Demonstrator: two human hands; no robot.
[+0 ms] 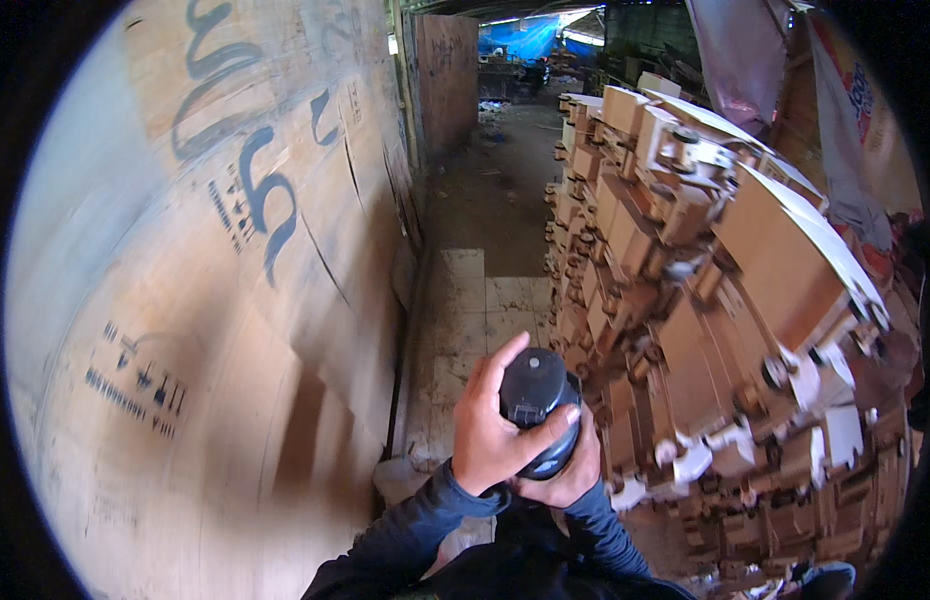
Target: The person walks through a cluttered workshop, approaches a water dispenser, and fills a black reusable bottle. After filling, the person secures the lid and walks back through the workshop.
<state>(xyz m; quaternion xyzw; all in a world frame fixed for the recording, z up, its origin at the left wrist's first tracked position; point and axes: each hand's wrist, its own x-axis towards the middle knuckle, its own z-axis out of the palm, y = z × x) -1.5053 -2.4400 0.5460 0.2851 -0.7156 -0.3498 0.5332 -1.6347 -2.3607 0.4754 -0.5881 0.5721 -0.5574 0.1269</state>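
A black bottle (533, 376) with a rounded lid is held upright in front of my body. My left hand (485, 428) wraps the bottle's left side, its thumb across the front and its fingers up beside the lid. Lower down, my right hand (575, 468) grips the bottle from the right and beneath. Both palms hide much of the bottle's lower part. The lid appears to be on, with a small pale dot on its top.
A plywood wall (225, 330) with dark painted marks rises close on my left. Stacked wooden toy trucks (675, 330) stand close on my right. Between them, a tiled floor strip (463, 290) leads to a dirt floor (505, 190); a blue tarp (525, 38) hangs far ahead.
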